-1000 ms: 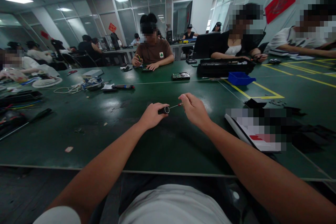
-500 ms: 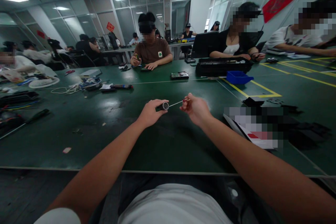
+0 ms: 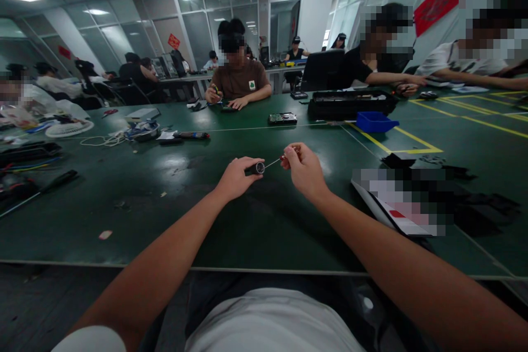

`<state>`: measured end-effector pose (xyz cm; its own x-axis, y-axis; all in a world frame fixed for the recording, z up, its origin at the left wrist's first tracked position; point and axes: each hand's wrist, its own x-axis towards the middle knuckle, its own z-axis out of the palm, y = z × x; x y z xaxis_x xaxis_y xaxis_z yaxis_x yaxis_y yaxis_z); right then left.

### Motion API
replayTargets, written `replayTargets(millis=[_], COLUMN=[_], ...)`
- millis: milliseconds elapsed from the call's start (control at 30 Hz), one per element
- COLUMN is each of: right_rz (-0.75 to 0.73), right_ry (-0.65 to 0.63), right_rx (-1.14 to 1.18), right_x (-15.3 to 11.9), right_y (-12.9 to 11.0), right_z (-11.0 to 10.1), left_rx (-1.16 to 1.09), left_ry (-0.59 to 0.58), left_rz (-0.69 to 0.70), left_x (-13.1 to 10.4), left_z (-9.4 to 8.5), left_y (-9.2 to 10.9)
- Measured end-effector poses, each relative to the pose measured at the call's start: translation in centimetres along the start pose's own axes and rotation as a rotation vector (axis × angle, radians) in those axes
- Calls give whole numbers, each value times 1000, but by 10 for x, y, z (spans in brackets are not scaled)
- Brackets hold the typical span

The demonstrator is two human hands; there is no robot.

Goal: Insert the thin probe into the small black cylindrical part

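Near the middle of the green table, my left hand (image 3: pixel 236 179) is closed around a small dark cylinder (image 3: pixel 259 168) whose round, silvery-rimmed end faces me. My right hand (image 3: pixel 304 169) grips the red handle of a screwdriver (image 3: pixel 284 158). The thin metal shaft points left and reaches the right side of the cylinder; whether its tip is inside cannot be seen. Both hands are held over the table, with a short gap between them.
Beyond my hands are a circuit-board device (image 3: pixel 282 119), a long black case (image 3: pixel 351 104) and a blue tray (image 3: pixel 374 122). A pale flat item (image 3: pixel 394 203) lies right. Cables and tools (image 3: pixel 58 181) lie left. Several people sit around.
My right hand has turned and its fingers have shifted on the handle, which sits slightly closer to the cylinder. My left hand stays nearly still. A person at the right has extended an arm.
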<state>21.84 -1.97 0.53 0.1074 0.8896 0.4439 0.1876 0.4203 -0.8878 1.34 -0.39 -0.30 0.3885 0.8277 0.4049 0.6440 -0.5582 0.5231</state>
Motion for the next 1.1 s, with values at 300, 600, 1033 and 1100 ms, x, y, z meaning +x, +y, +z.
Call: replayTargets(millis=[300, 600, 1033, 1100], right_rz=[10, -55, -78, -80], right_ry=[-12, 103, 36, 42], right_rx=[-60, -120, -281, -303], right_x=[1, -2, 0, 1], right_y=[6, -8, -10, -9], right_z=[2, -7, -8, -9], left_rx=[19, -9, 17, 11], left_ry=[-29, -68, -110, -111], left_rz=[-18, -28, -27, -36], left_x=[0, -1, 0, 0], left_z=[1, 3, 5, 5], left_y=[0, -5, -6, -5])
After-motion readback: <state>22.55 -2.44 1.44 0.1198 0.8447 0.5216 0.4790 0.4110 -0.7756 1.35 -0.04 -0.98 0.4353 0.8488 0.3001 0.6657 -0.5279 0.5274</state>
